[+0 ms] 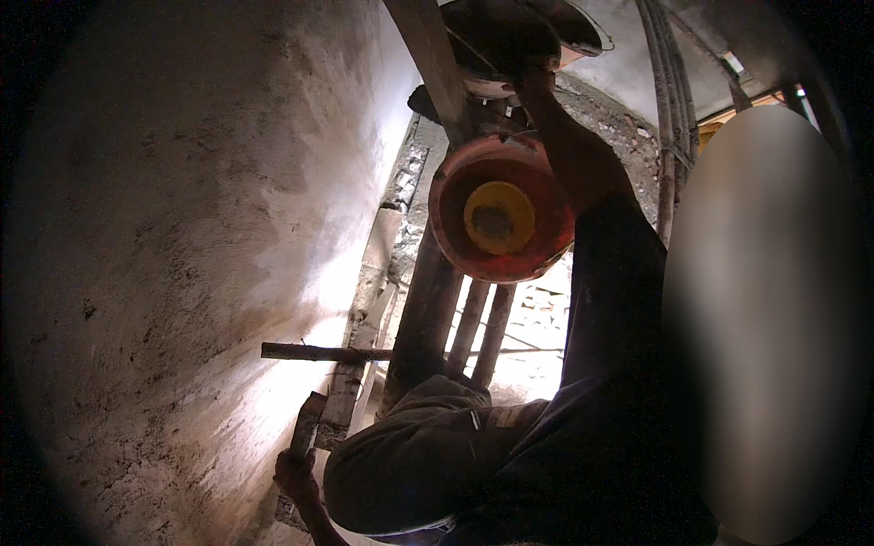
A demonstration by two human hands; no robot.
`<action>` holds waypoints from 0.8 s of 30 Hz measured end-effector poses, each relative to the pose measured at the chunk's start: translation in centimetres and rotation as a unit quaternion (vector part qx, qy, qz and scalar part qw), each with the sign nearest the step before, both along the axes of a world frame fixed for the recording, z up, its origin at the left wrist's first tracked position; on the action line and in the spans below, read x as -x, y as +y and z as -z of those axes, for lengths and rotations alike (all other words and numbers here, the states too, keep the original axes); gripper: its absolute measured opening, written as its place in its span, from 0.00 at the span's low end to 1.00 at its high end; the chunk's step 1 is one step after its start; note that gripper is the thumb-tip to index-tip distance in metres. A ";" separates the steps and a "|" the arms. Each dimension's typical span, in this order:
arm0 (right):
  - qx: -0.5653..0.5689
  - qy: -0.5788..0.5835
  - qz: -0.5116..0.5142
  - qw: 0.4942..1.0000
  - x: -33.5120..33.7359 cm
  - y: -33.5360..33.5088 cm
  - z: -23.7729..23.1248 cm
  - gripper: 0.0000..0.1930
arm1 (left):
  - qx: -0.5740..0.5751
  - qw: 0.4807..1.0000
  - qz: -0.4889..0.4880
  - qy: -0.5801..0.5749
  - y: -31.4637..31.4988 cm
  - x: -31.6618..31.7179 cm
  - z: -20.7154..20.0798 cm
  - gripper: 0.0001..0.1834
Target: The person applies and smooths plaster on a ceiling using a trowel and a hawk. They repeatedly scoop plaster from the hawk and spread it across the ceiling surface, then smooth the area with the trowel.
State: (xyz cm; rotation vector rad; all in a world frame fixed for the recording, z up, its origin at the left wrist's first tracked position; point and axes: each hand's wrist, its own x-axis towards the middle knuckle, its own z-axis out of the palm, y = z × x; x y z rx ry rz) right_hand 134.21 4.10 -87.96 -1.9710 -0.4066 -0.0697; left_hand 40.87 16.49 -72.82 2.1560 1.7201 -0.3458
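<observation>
At the lower left, my left hand is closed round an upright piece of wood beside the wall. My right arm reaches up and away, and my right hand is closed at the near rim of a dark round basin; shadow hides most of the fingers. Below that hand, a red bucket with a yellowish round patch inside its bottom stands on dark wooden planks. My right forearm passes over the bucket's right edge.
A rough plastered wall fills the left side. A thin wooden bar juts toward it. Gaps between wooden poles show bright rubble below. A slanting beam stands near the basin, with upright poles at the far right.
</observation>
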 end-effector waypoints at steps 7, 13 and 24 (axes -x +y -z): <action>-0.023 0.130 -0.082 0.988 7.6 3.0 -4.3 0.32 | -0.049 0.988 0.021 0.144 -2.1 2.5 -0.4 0.22; -0.154 0.185 -0.043 0.970 5.5 1.5 -4.1 0.33 | -0.096 0.995 0.031 -0.008 -2.6 2.6 -0.6 0.22; 0.380 -0.247 -0.212 0.866 6.9 -4.3 -5.6 0.29 | -0.055 0.996 -0.063 -0.007 -2.3 0.9 -2.0 0.19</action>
